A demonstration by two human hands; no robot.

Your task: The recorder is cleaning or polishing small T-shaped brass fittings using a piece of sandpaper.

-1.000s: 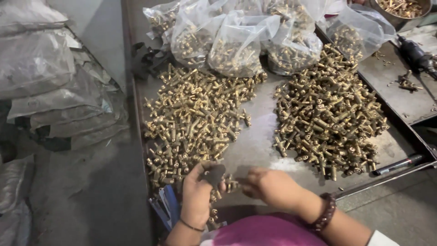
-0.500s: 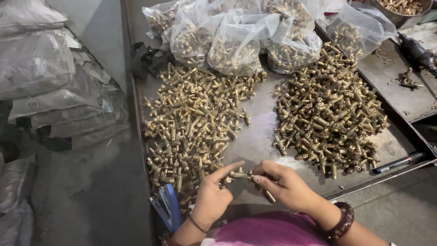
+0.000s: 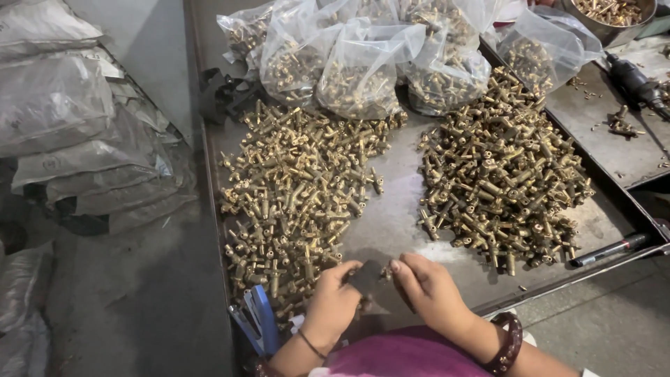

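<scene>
Pinched between the fingertips of the left hand [image 3: 333, 301] and the right hand [image 3: 429, 293] is a small brass fitting [image 3: 383, 273], partly hidden by a dark flat piece [image 3: 366, 278] at the left thumb. Both hands hover at the near edge of the metal tray [image 3: 398, 209], between the left heap of brass fittings [image 3: 300, 188] and the right heap [image 3: 502, 174]. Clear bags of fittings [image 3: 363, 70] line the far edge.

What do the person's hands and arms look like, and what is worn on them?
Both hands are bare, without gloves. The left hand has a thin dark band at the wrist. The right hand has a wide dark brown bangle on the wrist. No sleeves cover the forearms; a pink garment shows below.
</scene>
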